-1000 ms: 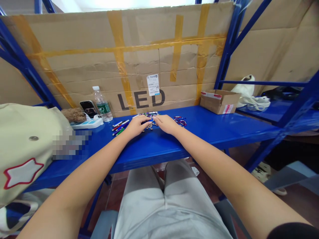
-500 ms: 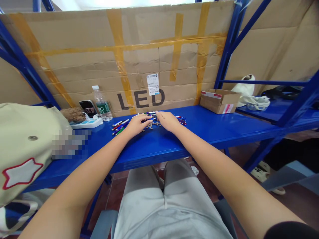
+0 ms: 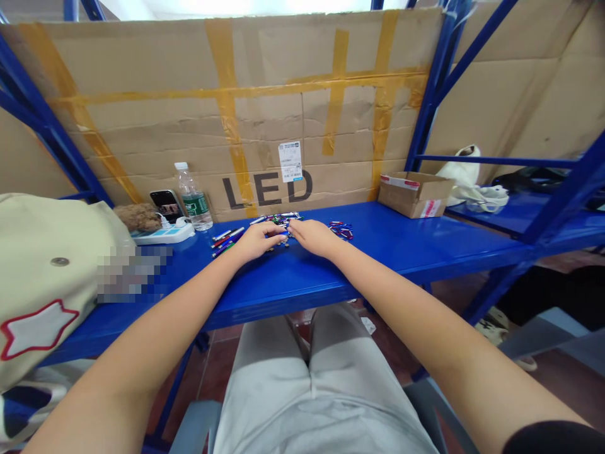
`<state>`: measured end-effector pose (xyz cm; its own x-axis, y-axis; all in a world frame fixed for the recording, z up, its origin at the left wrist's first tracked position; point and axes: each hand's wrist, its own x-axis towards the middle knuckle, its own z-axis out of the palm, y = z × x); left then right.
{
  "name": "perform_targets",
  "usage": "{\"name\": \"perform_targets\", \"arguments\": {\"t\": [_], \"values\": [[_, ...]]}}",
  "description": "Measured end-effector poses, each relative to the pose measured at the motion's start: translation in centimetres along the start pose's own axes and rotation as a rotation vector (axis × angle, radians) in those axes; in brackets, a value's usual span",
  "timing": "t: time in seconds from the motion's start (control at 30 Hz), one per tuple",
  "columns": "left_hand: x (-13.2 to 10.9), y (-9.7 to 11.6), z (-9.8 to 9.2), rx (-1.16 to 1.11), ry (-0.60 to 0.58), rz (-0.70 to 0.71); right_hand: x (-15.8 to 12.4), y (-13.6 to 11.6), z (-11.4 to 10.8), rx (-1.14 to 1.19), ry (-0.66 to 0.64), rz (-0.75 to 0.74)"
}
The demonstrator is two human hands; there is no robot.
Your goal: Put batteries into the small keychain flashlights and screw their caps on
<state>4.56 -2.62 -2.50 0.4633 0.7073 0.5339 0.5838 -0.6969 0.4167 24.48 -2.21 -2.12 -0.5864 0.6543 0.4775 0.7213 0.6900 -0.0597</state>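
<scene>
Slender blue glossy piece [image 3: 285, 233] is pinched in my left hand [image 3: 259, 241]; right hand [image 3: 312, 238] hides its grip. Work appears partway: shiny red-and-blue parts [image 3: 342, 231] remain toward rear edge of blue table [image 3: 406, 243].

Both arms [image 3: 397, 295] reach forward — left grip [image 3: 258, 241] and right grip [image 3: 312, 236] angled inward, fingertips [image 3: 292, 225] nearly meeting

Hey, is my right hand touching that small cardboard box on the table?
Apart: the head view plainly shows a stretch of blue tabletop between the right hand and the small cardboard box.
</scene>
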Motion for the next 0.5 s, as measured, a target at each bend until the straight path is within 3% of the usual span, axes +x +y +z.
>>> {"name": "perform_targets", "arguments": {"t": [0.17, 0.23, 0.37, 0.5], "values": [[0.3, 0.4, -0.2, 0.111, 0.091, 0.123, 0.8, -0.3, 0.6, 0.311, -0.017, 0.139], [0.4, 0.5, -0.3, 0.101, 0.086, 0.099, 0.7, -0.3, 0.5, 0.331, 0.009, 0.145], [0.2, 0.7, -0.4, -0.085, -0.035, -0.130, -0.3, -0.1, -0.4, 0.126, 0.074, 0.104], [-0.2, 0.4, -0.3, -0.197, -0.133, -0.224, -0.8, -0.2, -0.9, -0.071, -0.010, -0.058]]}}
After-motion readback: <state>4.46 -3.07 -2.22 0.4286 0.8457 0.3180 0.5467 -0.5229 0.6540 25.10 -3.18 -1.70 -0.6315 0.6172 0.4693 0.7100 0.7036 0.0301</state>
